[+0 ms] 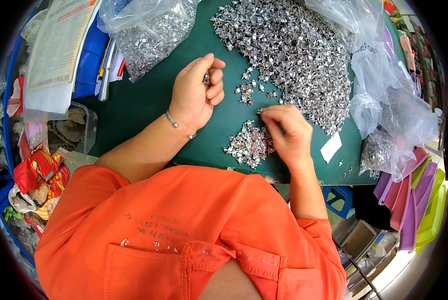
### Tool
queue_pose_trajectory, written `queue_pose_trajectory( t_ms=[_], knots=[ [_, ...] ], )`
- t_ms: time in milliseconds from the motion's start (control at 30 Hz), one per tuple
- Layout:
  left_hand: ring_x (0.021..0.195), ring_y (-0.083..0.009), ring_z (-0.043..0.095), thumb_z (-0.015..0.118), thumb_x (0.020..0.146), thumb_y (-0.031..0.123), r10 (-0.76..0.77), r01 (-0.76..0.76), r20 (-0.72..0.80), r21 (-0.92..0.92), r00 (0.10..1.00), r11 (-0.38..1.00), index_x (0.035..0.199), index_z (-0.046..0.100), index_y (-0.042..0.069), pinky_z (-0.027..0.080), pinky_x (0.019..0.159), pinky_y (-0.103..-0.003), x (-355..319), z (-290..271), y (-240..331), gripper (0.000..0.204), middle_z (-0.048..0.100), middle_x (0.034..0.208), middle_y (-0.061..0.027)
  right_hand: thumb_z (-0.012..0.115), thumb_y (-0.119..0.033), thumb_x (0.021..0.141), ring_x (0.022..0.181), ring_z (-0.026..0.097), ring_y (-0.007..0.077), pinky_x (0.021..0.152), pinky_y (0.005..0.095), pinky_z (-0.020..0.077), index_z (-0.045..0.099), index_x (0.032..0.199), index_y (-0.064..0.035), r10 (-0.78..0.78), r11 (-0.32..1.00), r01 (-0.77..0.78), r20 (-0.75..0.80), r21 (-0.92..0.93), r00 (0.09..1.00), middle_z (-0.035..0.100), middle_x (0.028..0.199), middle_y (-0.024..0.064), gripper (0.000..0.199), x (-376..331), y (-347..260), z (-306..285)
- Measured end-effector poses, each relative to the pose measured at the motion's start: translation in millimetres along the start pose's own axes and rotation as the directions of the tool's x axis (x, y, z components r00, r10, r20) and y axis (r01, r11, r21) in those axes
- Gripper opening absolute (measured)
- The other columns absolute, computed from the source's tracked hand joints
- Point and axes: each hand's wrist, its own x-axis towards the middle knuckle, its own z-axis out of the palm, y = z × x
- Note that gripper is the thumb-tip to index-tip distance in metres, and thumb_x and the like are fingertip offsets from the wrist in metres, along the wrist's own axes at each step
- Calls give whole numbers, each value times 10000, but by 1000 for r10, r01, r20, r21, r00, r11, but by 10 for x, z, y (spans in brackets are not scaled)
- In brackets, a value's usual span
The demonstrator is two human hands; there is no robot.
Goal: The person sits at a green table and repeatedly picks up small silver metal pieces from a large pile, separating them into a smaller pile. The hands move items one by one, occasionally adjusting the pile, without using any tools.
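My left hand (196, 92), with a metal bangle (170, 119) on its wrist, is curled above the green table. Between its bent fingers shows a bit of shiny small metal parts (207, 78); the rest is hidden in the palm. My right hand (289, 132) pinches one small silvery metal part (260, 111) at its fingertips. Just beside that hand lies a small heap of the same pronged parts (249, 145). A far larger heap (299, 55) spreads over the table's far right, and a few loose parts (245, 93) lie between the two heaps.
Clear plastic bags of metal parts stand at the far left (156, 37) and right (384, 145). A white paper slip (331, 147) lies near the right edge. At left are a blue bin (91, 62) and a clear tub (90, 130); at right, coloured plastic trays (409, 207).
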Motion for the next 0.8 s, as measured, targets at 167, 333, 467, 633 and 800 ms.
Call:
queue_pose_trajectory(
  t_ms=[167, 333, 467, 633, 800],
  knots=[
    [499, -69, 358, 503, 1037, 258, -6, 7, -21, 20, 1000, 1000, 961, 609, 64, 303, 476, -237, -23, 47, 16, 234, 443, 679, 33, 711, 60, 809, 818, 671, 272, 739, 346, 544, 682, 937, -27, 231, 973, -229, -138, 34, 963, 694, 902, 110, 158, -15, 7, -92],
    [498, -69, 358, 503, 1037, 257, -15, 15, -14, 18, 1000, 1000, 959, 604, 62, 306, 475, -238, -12, 27, -3, 233, 437, 683, 30, 746, 30, 728, 852, 641, 277, 781, 378, 507, 674, 913, -54, -106, 987, 110, 35, -121, 994, 681, 912, 67, 215, -35, 6, 62],
    [497, -70, 359, 507, 1036, 255, -7, 7, -18, 18, 1000, 1000, 959, 602, 60, 309, 473, -239, -19, 31, 9, 230, 439, 690, 24, 738, 48, 732, 825, 657, 264, 742, 353, 525, 687, 881, -44, -117, 987, 105, 96, 124, 988, 693, 901, 78, 183, -75, -77, -71],
    [497, -71, 359, 512, 1033, 249, -6, 6, -21, 14, 1000, 1000, 958, 604, 60, 308, 473, -242, -14, 35, 13, 223, 439, 691, 22, 720, 68, 778, 791, 678, 276, 705, 339, 545, 680, 887, -20, 96, 993, -104, -129, -58, 987, 697, 879, 105, 146, -177, 66, -135],
    [498, -72, 360, 515, 1032, 249, 0, 0, -17, 21, 1000, 1000, 959, 604, 58, 306, 473, -242, -4, 35, 11, 223, 440, 689, 21, 732, 68, 765, 842, 642, 298, 761, 369, 519, 643, 877, -31, 86, 973, -119, -163, -200, 983, 669, 889, 107, 173, -128, 76, 31]
  ],
)
